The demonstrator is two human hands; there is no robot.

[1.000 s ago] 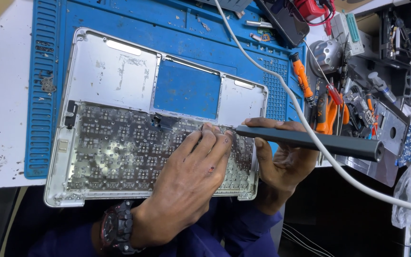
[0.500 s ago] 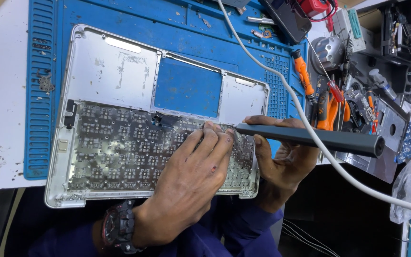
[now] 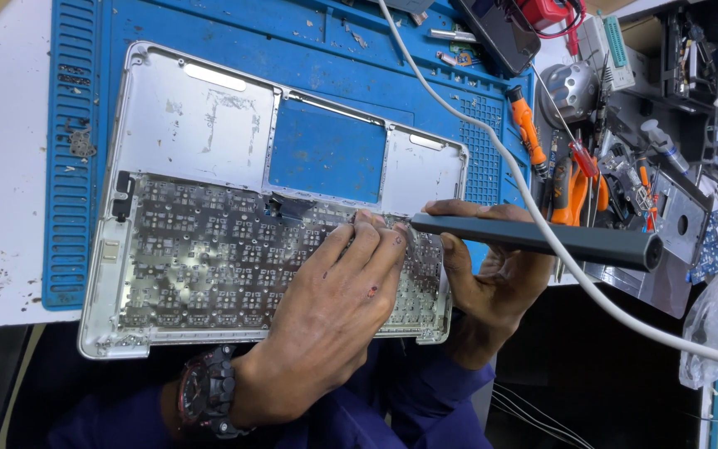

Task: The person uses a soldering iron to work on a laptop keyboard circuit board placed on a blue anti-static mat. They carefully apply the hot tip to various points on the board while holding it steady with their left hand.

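Observation:
A silver laptop top case (image 3: 201, 125) lies upside down on a blue work mat (image 3: 209, 33), its keyboard backing (image 3: 209, 258) with many small holes facing up. My left hand (image 3: 326, 316), with a dark wristwatch (image 3: 209, 391), rests its fingers on the right part of the keyboard backing, at the tip of a dark grey pen-shaped electric screwdriver (image 3: 542, 237). That tool lies nearly level in the grip of my right hand (image 3: 492, 283), just off the case's right edge, with its tip hidden under my left fingertips.
A white cable (image 3: 475, 133) runs from the top across the mat and over the tool to the right. An orange-handled screwdriver (image 3: 525, 125), orange pliers (image 3: 575, 187) and cluttered parts and boards (image 3: 675, 100) fill the right side. The table edge runs just below the case.
Both hands and the tool stay at the same spot on the keyboard backing; only the view has shifted slightly.

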